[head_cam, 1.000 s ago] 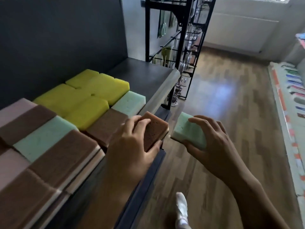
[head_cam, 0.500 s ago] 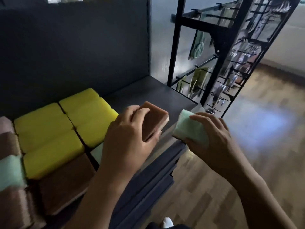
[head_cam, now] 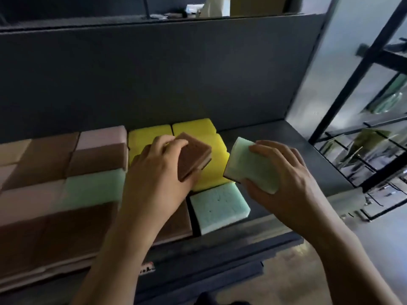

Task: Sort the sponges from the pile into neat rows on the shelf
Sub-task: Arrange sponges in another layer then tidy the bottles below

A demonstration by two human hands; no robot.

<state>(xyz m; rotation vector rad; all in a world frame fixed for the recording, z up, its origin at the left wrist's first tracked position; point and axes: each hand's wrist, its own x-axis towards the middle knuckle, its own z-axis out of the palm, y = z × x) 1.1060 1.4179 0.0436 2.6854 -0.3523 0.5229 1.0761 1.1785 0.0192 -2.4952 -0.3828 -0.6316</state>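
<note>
The shelf point(head_cam: 275, 146) carries rows of sponges point(head_cam: 92, 188) — its right end bare. The left hand point(head_cam: 154, 179) has its grip on a brown sponge point(head_cam: 193, 155), the right hand point(head_cam: 284, 179) on a green sponge point(head_cam: 248, 164), above them.

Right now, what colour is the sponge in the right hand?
Mint green sponge, head view.

mint-green rectangular foam sponges point(head_cam: 220, 208): three, one in right hand point(head_cam: 286, 183), two on dark shelf point(head_cam: 275, 137). yellow rectangular foam sponges point(head_cam: 149, 136): at least three showing, hands cover part. brown-topped rectangular sponges point(head_cam: 193, 155): one in left hand point(head_cam: 154, 179); shelf ones blurred, count unclear. pale pink rectangular sponges point(head_cam: 103, 135): count unclear too.
</note>
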